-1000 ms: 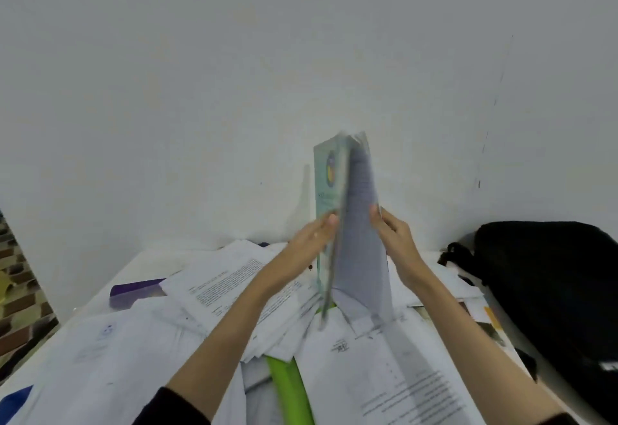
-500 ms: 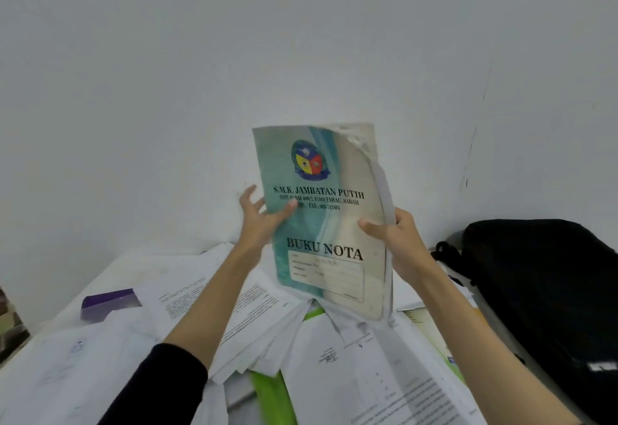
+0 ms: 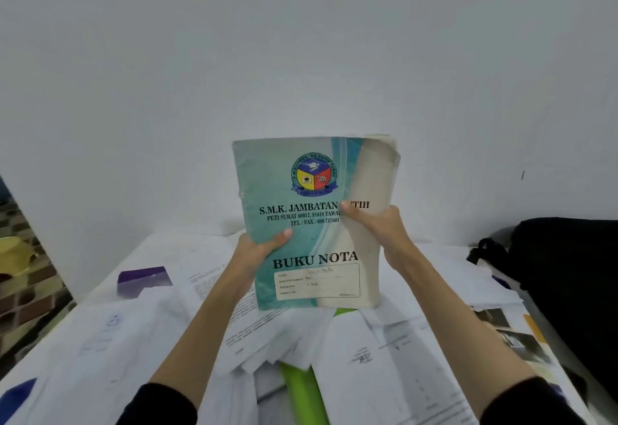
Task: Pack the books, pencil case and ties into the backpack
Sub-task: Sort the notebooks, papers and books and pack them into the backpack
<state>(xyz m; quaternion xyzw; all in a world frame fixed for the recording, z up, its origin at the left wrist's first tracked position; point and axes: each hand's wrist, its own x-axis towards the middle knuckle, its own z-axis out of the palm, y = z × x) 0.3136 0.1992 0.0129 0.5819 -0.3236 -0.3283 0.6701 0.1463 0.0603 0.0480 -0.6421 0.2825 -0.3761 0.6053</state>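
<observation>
Teal and cream softcover notebook, cover printed "BUKU NOTA" with a round school crest, held upright in the air above the desk, front cover facing the camera, top right corner worn and curled. Left hand grips its lower left edge, thumb on the cover, fingers hidden behind. Right hand grips the right edge higher up, thumb across the printed title, fingers wrapped round the back. Both hands closed on the notebook; it sits between them, its bottom edge just above the paper pile. Dark sleeves at both forearms.

Below: white desk covered in loose white printed paper sheets, overlapping, messy. Bright green flat folder or strip pokes out under the sheets near centre bottom. Purple rectangular box lies on the desk to the left, well apart from the notebook. Black fabric backpack stands at the right edge of the desk, apart from the hands; cannot tell whether it is unzipped. Colour-printed pages lie beside the backpack. Plain white wall behind.
</observation>
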